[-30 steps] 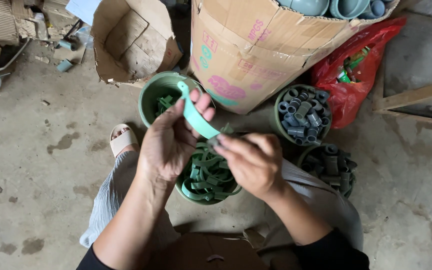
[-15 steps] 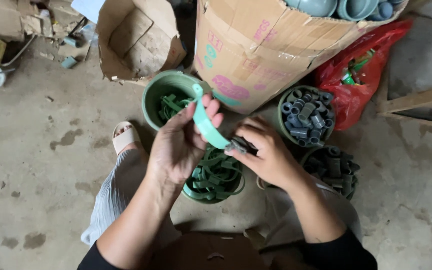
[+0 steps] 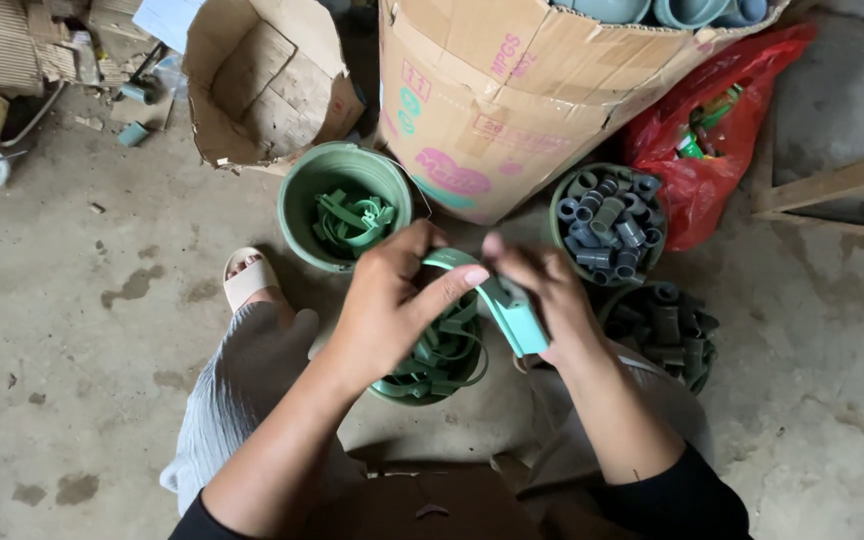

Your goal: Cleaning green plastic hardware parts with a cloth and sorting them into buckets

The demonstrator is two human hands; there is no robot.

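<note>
- Since half a second ago our hands have drawn together: the strap (image 3: 497, 295), which then stood up from the left fingers toward twelve o'clock, now lies bent over between both hands, and the view has slid so the buckets sit a little higher.
- We see our left hand (image 3: 392, 305) closed on the strap's near-left end, thumb stretched toward three o'clock across the top of it.
- Our right hand (image 3: 542, 300) grips the other, wider end, fingers folded around it; both hands are narrow and holding the same piece.
- The strap's long axis runs from about ten o'clock down to four o'clock, arching between the hands; the right hand holds the lower, thicker part, so it is the nearer one to that end.
- Just under the hands sits a bucket (image 3: 432, 365) of more green straps, partly hidden by them.
- Farther, at eleven o'clock, a green pail (image 3: 344, 205) holds loose strap pieces.
- At two o'clock a tub (image 3: 607, 222) is full of short grey tubes, with a second tub (image 3: 667, 330) nearer at three o'clock.
- Beyond stand a big carton (image 3: 512, 100), an open box (image 3: 262, 80) and a red bag (image 3: 712, 150).
</note>
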